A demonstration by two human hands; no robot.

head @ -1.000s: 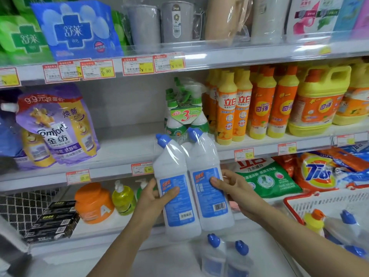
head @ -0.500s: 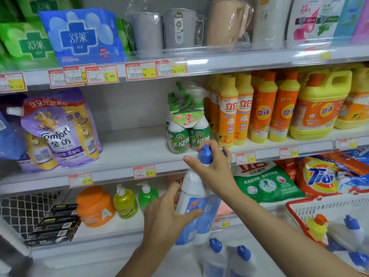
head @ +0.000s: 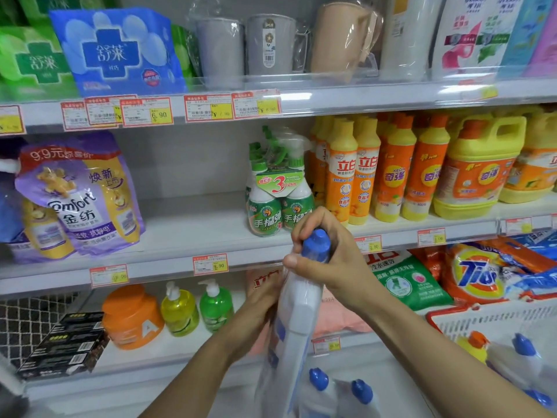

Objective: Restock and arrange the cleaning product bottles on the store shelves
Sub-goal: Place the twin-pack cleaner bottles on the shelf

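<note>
A plastic-wrapped twin pack of white cleaner bottles [head: 294, 321] with blue caps stands edge-on in front of me, below the middle shelf [head: 187, 233]. My right hand [head: 328, 260] grips its top, fingers curled round the blue cap [head: 316, 242]. Behind the pack's left side, my left hand [head: 259, 303] holds the body, its fingers mostly hidden. Two more blue-capped bottles [head: 337, 390] stand low at the bottom. Further blue-capped bottles [head: 521, 354] lie in a white basket [head: 470, 321] at lower right.
The middle shelf holds purple softener pouches [head: 81, 197] at left, a green spray-bottle pack [head: 278, 191] and orange-yellow detergent bottles [head: 391, 167] at right, with bare shelf between. Below are an orange tub [head: 132, 315], soap pumps [head: 196, 309], and detergent bags [head: 470, 276].
The twin pack has turned from label-forward to edge-on. My right hand went from its side to the cap, and my left hand slid behind the body. The view moved closer.
</note>
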